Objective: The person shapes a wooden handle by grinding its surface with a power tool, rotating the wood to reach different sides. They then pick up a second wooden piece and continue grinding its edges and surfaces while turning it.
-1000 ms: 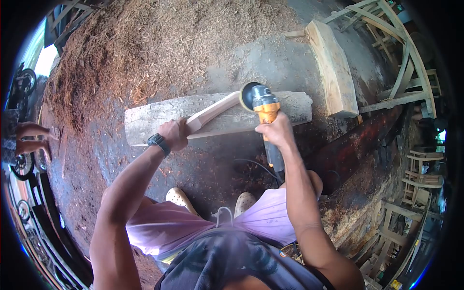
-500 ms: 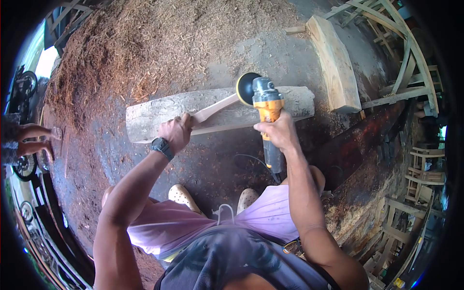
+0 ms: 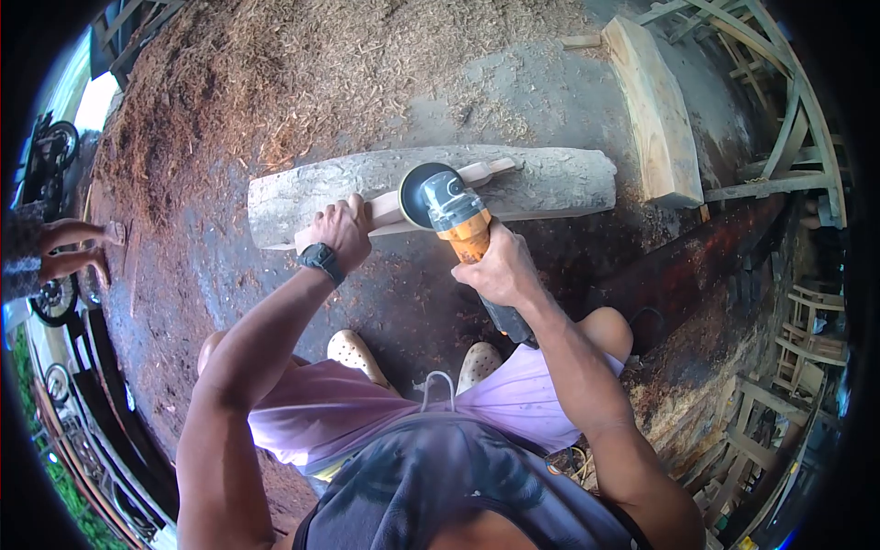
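My left hand (image 3: 341, 229), with a watch on the wrist, grips a slim shaped piece of wood (image 3: 385, 209) near its left end. The piece lies slantwise over a rough, flat-sided log (image 3: 561, 181) on the ground. My right hand (image 3: 500, 266) is wrapped around the orange-and-black body of an angle grinder (image 3: 471, 236). Its round sanding disc (image 3: 417, 194) overlaps the middle of the wood piece in this view, just right of my left fingers. The far end of the piece shows beyond the grinder head.
Wood shavings (image 3: 302, 73) cover the ground behind the log. A thick squared timber (image 3: 649, 115) lies at the right, beside wooden frames (image 3: 797, 137). Another person's feet (image 3: 92, 247) are at the far left. My clogs (image 3: 356, 356) stand close in front.
The grinder has moved left and tilted, its disc going from the far end of the wood piece to the middle. My left hand still holds the piece.
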Action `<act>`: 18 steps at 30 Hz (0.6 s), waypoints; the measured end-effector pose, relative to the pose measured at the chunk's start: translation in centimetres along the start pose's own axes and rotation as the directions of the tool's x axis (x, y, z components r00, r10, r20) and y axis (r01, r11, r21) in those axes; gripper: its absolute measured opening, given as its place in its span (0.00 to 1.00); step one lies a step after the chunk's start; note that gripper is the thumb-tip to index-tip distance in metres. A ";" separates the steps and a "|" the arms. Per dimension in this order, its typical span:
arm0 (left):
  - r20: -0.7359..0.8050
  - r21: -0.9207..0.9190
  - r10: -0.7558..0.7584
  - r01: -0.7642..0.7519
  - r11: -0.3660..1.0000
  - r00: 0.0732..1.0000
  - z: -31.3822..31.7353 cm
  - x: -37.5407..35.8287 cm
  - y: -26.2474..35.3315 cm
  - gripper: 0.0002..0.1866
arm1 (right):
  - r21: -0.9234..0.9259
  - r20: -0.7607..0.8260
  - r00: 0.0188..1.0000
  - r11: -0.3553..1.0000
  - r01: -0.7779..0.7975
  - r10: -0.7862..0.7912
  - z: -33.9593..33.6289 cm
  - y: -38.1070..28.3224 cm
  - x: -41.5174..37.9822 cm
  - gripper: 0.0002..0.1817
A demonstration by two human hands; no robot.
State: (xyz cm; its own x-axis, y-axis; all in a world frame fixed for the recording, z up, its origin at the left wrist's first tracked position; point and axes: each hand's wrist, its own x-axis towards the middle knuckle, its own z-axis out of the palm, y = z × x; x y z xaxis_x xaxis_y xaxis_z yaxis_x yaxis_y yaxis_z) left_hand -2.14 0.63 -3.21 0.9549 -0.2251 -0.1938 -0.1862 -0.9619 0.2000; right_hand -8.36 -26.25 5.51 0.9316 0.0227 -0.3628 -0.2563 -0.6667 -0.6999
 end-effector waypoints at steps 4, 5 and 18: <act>0.004 -0.023 0.008 -0.007 1.000 1.000 0.2 -0.1 0.1 0.11 | 0.002 -0.017 1.000 1.000 0.023 -0.023 0.0 -0.2 -0.2 0.30; -0.018 -0.061 -0.022 0.021 0.998 1.000 0.5 0.1 -0.1 0.11 | 0.004 -0.019 1.000 1.000 0.018 -0.018 -0.1 -0.3 -0.3 0.30; 0.114 -0.065 -0.086 0.093 0.993 0.990 -1.9 1.3 0.2 0.11 | 0.285 -0.242 0.961 0.957 -0.060 0.132 -4.9 2.2 1.6 0.27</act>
State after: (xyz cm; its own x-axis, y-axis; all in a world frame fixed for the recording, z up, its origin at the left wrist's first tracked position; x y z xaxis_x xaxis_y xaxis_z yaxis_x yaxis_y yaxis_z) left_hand -0.48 0.48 -1.56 0.9346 -0.1582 -0.3185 -0.0807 -0.9665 0.2435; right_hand -6.17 -31.28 6.40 0.9239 -0.2468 -0.2922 -0.3744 -0.4271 -0.8230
